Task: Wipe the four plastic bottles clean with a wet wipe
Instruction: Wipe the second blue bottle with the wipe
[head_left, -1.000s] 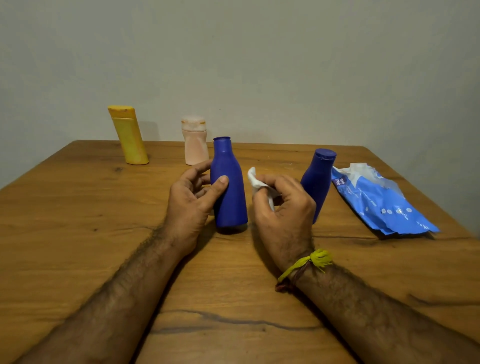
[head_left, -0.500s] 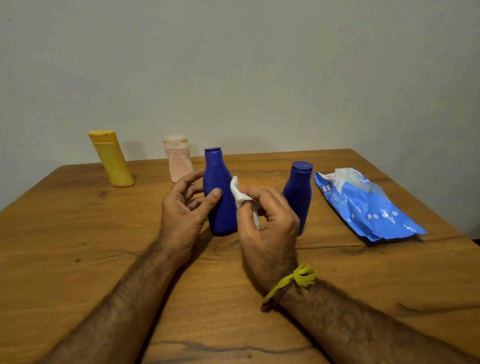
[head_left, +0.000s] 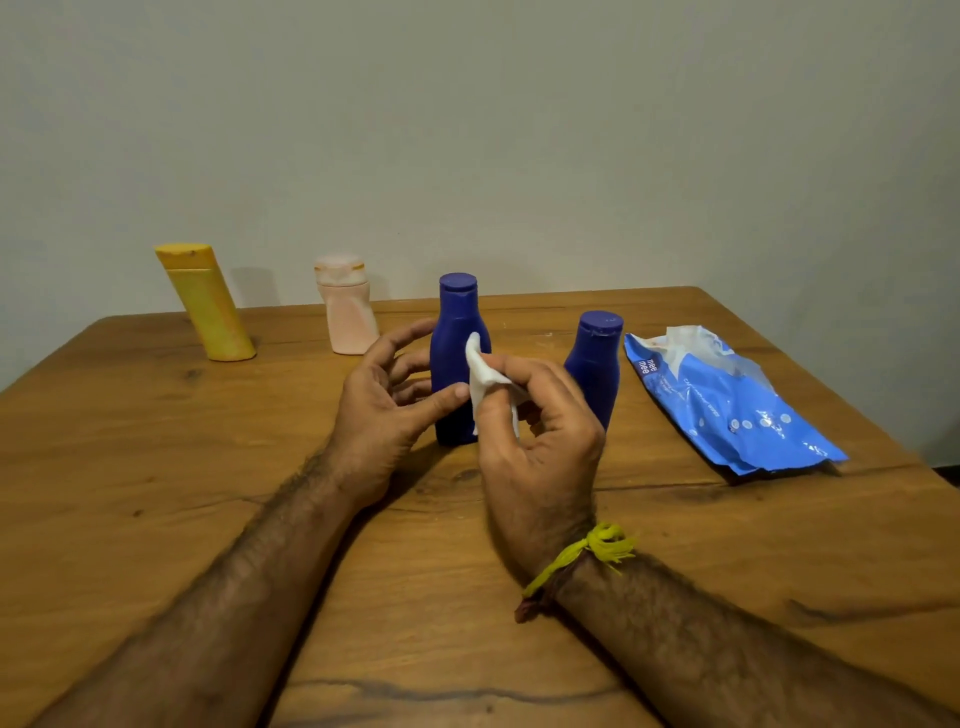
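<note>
A dark blue bottle stands upright at the table's middle. My left hand holds it from the left, thumb across its front and fingers curled at its side. My right hand pinches a small white wet wipe and holds it against the bottle's front right side. A second dark blue bottle stands just to the right, partly hidden behind my right hand. Farther back left are a yellow bottle and a pale pink bottle, both untouched.
A blue wet-wipe pack lies flat at the right, its flap open. Everything sits on a wooden table whose far edge meets a plain wall. A yellow thread is tied round my right wrist.
My right hand has brought the wipe leftward from beside the bottle onto its front. My left hand has kept its hold. The camera has tilted up a little.
</note>
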